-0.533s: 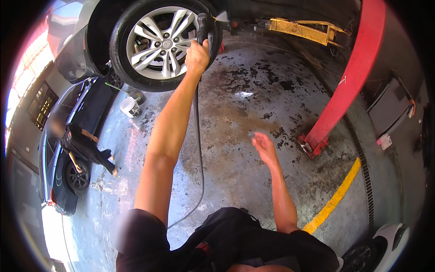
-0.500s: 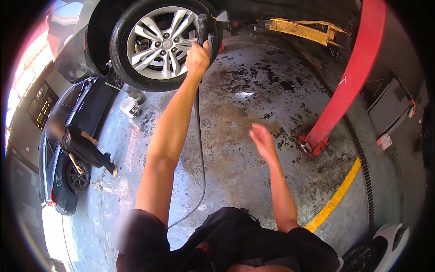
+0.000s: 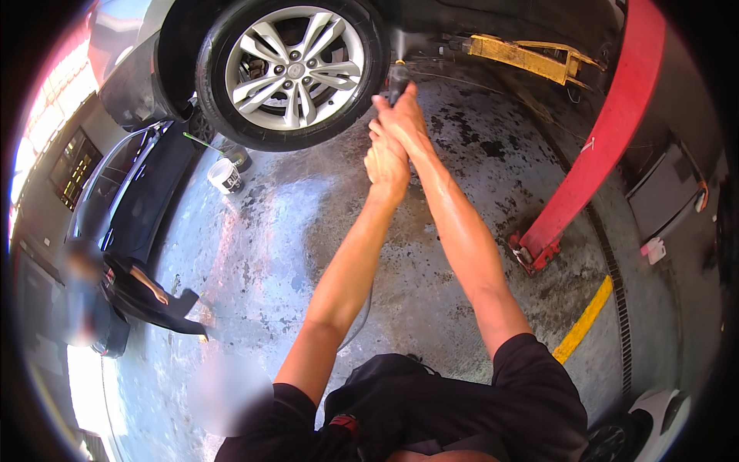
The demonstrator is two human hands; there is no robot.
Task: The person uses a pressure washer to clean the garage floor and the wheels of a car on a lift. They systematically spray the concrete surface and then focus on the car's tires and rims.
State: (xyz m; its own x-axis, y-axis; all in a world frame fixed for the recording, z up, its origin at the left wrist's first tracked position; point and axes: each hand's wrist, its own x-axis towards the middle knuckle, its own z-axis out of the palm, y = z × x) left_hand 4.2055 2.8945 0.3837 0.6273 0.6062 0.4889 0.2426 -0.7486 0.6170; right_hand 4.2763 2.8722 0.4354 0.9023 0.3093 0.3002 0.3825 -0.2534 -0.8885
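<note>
A black spray gun (image 3: 398, 77) points away from me, just right of the raised car's wheel (image 3: 295, 71), with a faint spray at its tip. My right hand (image 3: 403, 122) is closed around the gun's body. Right below it, my left hand (image 3: 387, 166) is closed too, gripping the lower part of the gun; the handle is mostly hidden by both hands. A thin dark hose (image 3: 360, 323) shows beside my left forearm. The wheel has a silver spoked rim and a black tyre, apart from both hands.
A red lift post (image 3: 596, 146) stands at the right, with a yellow lift arm (image 3: 527, 58) under the car. A white bucket (image 3: 224, 175) sits on the wet, stained floor. On the left, a person in black (image 3: 142, 292) is near a dark car (image 3: 142, 200).
The spray gun has moved right, from in front of the wheel to beside it. My right hand has come up from free air and closed on it with the left.
</note>
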